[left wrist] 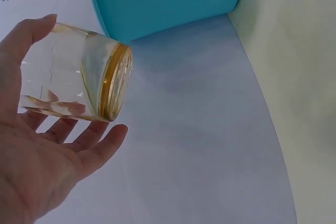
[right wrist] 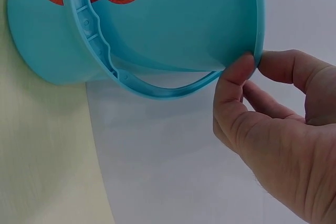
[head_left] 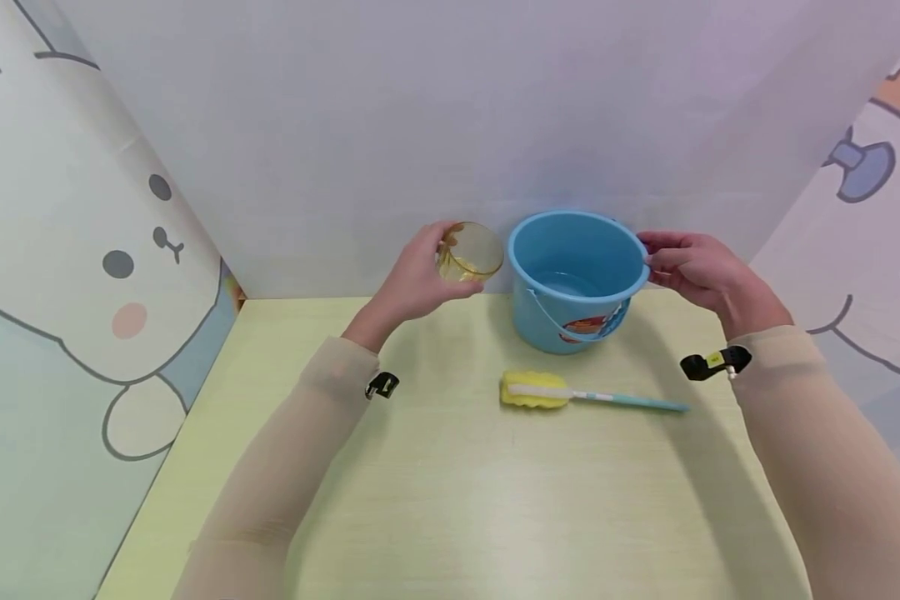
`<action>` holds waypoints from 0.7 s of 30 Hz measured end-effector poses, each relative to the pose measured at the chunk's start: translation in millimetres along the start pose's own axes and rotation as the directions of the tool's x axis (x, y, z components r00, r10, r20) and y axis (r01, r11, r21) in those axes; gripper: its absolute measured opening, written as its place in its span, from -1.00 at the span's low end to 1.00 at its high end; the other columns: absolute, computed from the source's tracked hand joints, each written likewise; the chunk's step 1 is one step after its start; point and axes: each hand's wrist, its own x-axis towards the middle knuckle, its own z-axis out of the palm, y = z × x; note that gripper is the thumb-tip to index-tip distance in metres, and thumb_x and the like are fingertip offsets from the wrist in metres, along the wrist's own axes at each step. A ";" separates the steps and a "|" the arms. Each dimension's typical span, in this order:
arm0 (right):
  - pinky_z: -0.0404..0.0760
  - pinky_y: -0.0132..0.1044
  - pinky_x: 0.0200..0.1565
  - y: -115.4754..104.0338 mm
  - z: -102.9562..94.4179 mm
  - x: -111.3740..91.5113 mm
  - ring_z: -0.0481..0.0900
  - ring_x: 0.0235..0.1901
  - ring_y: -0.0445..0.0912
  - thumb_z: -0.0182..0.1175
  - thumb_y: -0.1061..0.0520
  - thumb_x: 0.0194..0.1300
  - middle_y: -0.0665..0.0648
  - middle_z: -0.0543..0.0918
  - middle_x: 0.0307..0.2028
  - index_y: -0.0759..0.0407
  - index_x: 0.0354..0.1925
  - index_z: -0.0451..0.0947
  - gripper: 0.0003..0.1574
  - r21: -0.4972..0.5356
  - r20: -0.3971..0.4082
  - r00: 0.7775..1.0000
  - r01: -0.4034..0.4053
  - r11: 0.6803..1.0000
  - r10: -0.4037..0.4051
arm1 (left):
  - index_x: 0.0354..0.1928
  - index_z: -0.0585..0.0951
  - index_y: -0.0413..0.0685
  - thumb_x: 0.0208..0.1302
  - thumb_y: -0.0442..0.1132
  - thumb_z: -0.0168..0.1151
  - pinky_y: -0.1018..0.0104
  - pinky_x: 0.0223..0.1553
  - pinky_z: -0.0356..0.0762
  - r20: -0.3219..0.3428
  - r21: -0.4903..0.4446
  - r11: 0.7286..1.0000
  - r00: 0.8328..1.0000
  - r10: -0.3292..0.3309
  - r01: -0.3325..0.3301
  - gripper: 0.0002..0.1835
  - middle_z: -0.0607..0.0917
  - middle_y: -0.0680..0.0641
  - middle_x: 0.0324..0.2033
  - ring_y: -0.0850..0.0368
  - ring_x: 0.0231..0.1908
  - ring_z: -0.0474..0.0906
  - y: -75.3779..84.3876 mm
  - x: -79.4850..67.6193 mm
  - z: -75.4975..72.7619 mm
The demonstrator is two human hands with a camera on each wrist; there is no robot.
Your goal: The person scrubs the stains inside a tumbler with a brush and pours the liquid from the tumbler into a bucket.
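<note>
My left hand (head_left: 429,279) holds a clear amber-tinted glass cup (left wrist: 76,72) above the table, just left of the bucket. In the left wrist view the thumb lies on one side of the cup and the fingers curl round the other; a little liquid seems to show near its base, though I cannot tell for sure. A blue plastic bucket (head_left: 547,321) stands upright at the back of the table, its handle hanging down at the front. My right hand (right wrist: 283,129) pinches the bucket's rim between thumb and fingers at its right side.
A sponge brush (head_left: 536,390) with a yellow head and a pale blue handle lies in front of the bucket on the light wooden table (head_left: 450,500). A plain pale wall (head_left: 345,150) rises behind, with cartoon-printed panels (head_left: 67,208) at either side.
</note>
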 end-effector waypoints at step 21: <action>0.69 -0.35 -0.01 2.4 5.6 3.3 0.66 0.01 -0.10 0.11 0.27 0.62 0.10 0.50 0.27 0.32 0.63 0.10 -0.23 -0.025 -0.015 1.000 0.021 0.999 -0.021 | 0.59 0.28 -0.06 0.12 -0.10 0.68 0.13 0.28 0.47 -0.010 0.173 0.984 0.999 0.044 -0.041 0.05 0.40 -0.14 0.38 -0.04 0.30 0.40 16.0 48.9 11.2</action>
